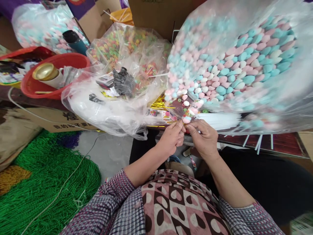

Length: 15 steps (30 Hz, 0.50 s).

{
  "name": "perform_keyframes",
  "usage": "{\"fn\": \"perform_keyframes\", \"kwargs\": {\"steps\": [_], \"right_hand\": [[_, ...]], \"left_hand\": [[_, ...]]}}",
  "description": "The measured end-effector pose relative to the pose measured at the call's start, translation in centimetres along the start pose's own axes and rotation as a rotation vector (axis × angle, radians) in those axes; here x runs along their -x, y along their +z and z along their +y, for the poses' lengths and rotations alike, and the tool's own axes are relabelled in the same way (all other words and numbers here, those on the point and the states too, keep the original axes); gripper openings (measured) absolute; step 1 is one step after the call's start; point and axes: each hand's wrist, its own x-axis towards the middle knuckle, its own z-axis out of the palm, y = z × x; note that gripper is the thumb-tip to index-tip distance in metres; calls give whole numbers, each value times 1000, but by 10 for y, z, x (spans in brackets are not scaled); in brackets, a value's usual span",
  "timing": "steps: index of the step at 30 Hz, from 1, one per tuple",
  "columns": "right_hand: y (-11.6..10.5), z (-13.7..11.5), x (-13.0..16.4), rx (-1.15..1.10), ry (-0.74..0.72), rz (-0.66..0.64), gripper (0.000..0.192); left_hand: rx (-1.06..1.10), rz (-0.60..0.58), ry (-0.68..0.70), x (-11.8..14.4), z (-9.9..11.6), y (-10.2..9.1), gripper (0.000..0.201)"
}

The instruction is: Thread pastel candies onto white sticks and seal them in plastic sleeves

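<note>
Close together at the table's front edge, both hands pinch the lower end of a small clear candy packet (pixel 191 112). Pink, white and blue pieces show through its film. My left hand (pixel 171 136) is closed, thumb against fingers, at the left of the gathered end. From the right, my right hand (pixel 204 137) pinches at the same spot with thumb and fingertips. A bit of gold shows between the hands, too small to make out. Just behind them lie gold twist ties (pixel 158 103), printed flat bags (pixel 158 114) and a few loose candies (pixel 186 103).
A large clear bag of pink, blue and white candies (pixel 234 71) fills the right. Left of it stands a bag of ring-shaped candies (pixel 137 39). White sticks (pixel 220 120) lie at the right. A red basin (pixel 78 62) stands left, above green cord (pixel 61 176) on the floor.
</note>
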Motion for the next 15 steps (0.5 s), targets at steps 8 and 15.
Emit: {"fn": "perform_keyframes", "kwargs": {"steps": [8,15], "right_hand": [[7,7,7,69,40,-18,22],[1,-8,6,232,14,25,20]], "left_hand": [[-109,2,69,-2,-3,-2,50],[-199,9,174,-1,-7,-4,46]]}}
